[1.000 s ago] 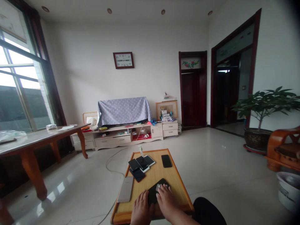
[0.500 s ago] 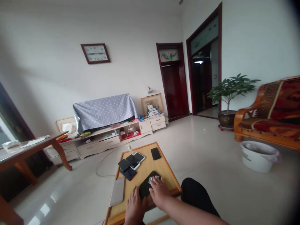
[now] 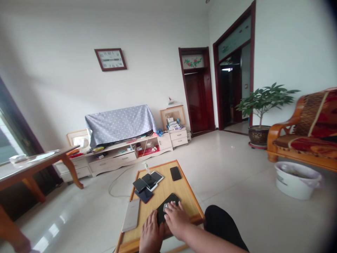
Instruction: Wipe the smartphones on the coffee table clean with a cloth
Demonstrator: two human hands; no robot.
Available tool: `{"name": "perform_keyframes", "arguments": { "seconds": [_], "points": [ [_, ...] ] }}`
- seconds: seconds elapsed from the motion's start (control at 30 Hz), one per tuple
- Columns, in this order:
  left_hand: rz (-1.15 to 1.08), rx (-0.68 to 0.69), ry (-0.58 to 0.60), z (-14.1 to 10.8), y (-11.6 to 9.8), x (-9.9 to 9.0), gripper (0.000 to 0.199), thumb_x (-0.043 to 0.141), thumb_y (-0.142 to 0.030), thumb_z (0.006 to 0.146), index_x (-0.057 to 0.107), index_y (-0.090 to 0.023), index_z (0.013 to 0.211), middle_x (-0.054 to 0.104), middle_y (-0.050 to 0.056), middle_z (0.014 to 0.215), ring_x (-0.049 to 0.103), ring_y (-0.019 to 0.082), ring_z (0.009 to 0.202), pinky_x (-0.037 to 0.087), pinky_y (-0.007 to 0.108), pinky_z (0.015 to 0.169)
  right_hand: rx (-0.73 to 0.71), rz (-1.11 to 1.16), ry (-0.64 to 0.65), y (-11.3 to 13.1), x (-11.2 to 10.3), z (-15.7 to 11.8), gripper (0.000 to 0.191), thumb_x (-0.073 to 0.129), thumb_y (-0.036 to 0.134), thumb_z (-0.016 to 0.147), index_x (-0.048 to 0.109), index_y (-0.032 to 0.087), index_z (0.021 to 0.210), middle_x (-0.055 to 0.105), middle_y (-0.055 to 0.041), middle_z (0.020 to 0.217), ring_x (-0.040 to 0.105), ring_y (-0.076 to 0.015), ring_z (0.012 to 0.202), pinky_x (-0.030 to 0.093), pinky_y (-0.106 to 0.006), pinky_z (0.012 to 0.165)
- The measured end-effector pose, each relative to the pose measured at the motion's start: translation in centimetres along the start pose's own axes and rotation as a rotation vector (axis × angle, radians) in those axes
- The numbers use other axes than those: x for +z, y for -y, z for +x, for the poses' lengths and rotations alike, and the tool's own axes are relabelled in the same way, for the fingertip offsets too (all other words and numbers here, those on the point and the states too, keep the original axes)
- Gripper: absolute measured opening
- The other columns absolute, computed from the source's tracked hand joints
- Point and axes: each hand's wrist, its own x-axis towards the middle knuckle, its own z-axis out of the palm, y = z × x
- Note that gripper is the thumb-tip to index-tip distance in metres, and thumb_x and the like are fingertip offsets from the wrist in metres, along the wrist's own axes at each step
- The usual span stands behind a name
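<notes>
A black phone-like device (image 3: 172,199) lies on the small wooden table (image 3: 185,202) near its front edge. My left hand (image 3: 152,230) rests flat at the device's lower left edge, fingers stretched out. Over the device, my right hand (image 3: 177,218) presses a small pale crumpled piece (image 3: 166,206) onto its surface; this piece is partly hidden under the fingers and too small to make out. Several phones, one of them dark (image 3: 139,185), overlap at the table's back left. A silver tablet (image 3: 131,215) lies by the left edge, and another black phone (image 3: 175,173) lies at the back right.
A clear pump bottle (image 3: 146,168) stands at the table's back left. My knee (image 3: 222,225) is right of the table. Farther off are a white bucket (image 3: 295,186), a wooden sofa (image 3: 273,140), a potted plant (image 3: 259,135), a low cabinet (image 3: 112,163) and a brown table (image 3: 60,154) at left.
My right hand has slid slightly left and down across the device, with the small pale piece under its fingers. My left hand has barely moved. The camera view has shifted a little.
</notes>
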Motion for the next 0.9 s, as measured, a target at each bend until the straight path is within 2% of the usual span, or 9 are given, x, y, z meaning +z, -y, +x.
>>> {"name": "perform_keyframes", "arguments": {
  "seconds": [0.1, 0.2, 0.33, 0.43, 0.5, 0.6, 0.67, 0.73, 0.9],
  "points": [
    [0.035, 0.001, -0.010, -0.1, -0.2, -0.1, 0.061, 0.035, -0.036, 0.093, 0.042, -0.014, 0.150, 0.044, 0.010, 0.157, 0.039, 0.024, 0.145, 0.032, 0.040, 0.119, 0.112, -0.028, -0.046, -1.5, -0.6, 1.2, 0.053, 0.026, 0.037, 0.103, 0.053, 0.019, 0.144, 0.043, -0.0134, 0.157, 0.030, -0.0297, 0.149, 0.008, -0.055, 0.122],
    [0.044, -0.001, -0.017, -0.1, -0.1, 0.1, 0.060, 0.037, -0.035, 0.092, 0.044, -0.016, 0.149, 0.044, 0.009, 0.157, 0.039, 0.024, 0.145, 0.032, 0.040, 0.119, 0.129, -0.035, -0.052, -1.2, -0.1, 1.5, 0.055, 0.028, 0.038, 0.102, 0.052, 0.013, 0.145, 0.042, -0.0172, 0.157, 0.028, -0.0318, 0.149, 0.006, -0.055, 0.123],
    [0.016, -0.002, -0.016, -0.1, 0.2, 0.6, 0.059, 0.038, -0.038, 0.094, 0.044, -0.018, 0.149, 0.044, 0.009, 0.157, 0.038, 0.024, 0.146, 0.031, 0.040, 0.119, 0.000, -0.007, 0.014, 0.9, 1.1, 0.4, 0.053, 0.030, 0.045, 0.103, 0.054, 0.023, 0.144, 0.047, -0.0081, 0.155, 0.034, -0.0258, 0.147, 0.012, -0.047, 0.123],
    [0.016, -0.008, 0.002, 0.0, 0.4, 0.8, 0.060, 0.038, -0.039, 0.094, 0.042, -0.018, 0.150, 0.044, 0.008, 0.158, 0.038, 0.024, 0.146, 0.030, 0.039, 0.120, -0.052, 0.005, 0.041, 1.2, 0.9, -0.1, 0.050, 0.027, 0.045, 0.104, 0.057, 0.029, 0.141, 0.051, -0.0027, 0.152, 0.039, -0.0226, 0.144, 0.014, -0.046, 0.123],
    [0.034, -0.011, 0.011, 0.0, 0.4, 0.7, 0.062, 0.038, -0.039, 0.093, 0.041, -0.017, 0.151, 0.043, 0.008, 0.158, 0.037, 0.024, 0.147, 0.030, 0.040, 0.120, -0.018, -0.002, 0.022, 0.3, 0.3, 0.4, 0.051, 0.024, 0.042, 0.104, 0.058, 0.028, 0.140, 0.052, -0.0038, 0.151, 0.038, -0.0237, 0.145, 0.012, -0.049, 0.123],
    [0.052, -0.007, 0.005, 0.0, 0.2, 0.5, 0.062, 0.038, -0.037, 0.093, 0.041, -0.015, 0.151, 0.043, 0.009, 0.158, 0.037, 0.025, 0.147, 0.030, 0.041, 0.120, 0.083, -0.024, -0.027, -1.2, -0.6, 1.4, 0.055, 0.021, 0.038, 0.104, 0.055, 0.020, 0.142, 0.047, -0.0114, 0.154, 0.033, -0.0291, 0.147, 0.009, -0.055, 0.122],
    [0.045, 0.001, -0.005, 0.0, 0.1, 0.4, 0.062, 0.038, -0.036, 0.092, 0.042, -0.015, 0.151, 0.044, 0.010, 0.157, 0.037, 0.025, 0.147, 0.030, 0.041, 0.121, 0.116, -0.033, -0.036, -1.3, -0.5, 1.9, 0.055, 0.022, 0.038, 0.104, 0.053, 0.016, 0.144, 0.044, -0.0152, 0.155, 0.030, -0.0316, 0.148, 0.007, -0.056, 0.122],
    [0.023, -0.001, -0.007, 0.1, 0.2, 0.4, 0.062, 0.039, -0.037, 0.092, 0.042, -0.015, 0.150, 0.043, 0.010, 0.157, 0.037, 0.025, 0.147, 0.029, 0.042, 0.121, 0.081, -0.027, -0.007, -0.6, 0.0, 1.7, 0.054, 0.026, 0.039, 0.103, 0.053, 0.018, 0.144, 0.045, -0.0141, 0.156, 0.031, -0.0306, 0.148, 0.009, -0.054, 0.122],
    [-0.036, -0.057, 0.048, 0.2, 0.4, 0.6, 0.062, 0.037, -0.034, 0.093, 0.039, -0.017, 0.153, 0.041, 0.009, 0.159, 0.035, 0.024, 0.148, 0.029, 0.042, 0.121, -0.093, 0.018, 0.100, 1.6, 1.4, 0.6, 0.046, 0.032, 0.039, 0.102, 0.057, 0.031, 0.140, 0.051, -0.0032, 0.152, 0.040, -0.0216, 0.144, 0.016, -0.046, 0.122]
  ]
}}
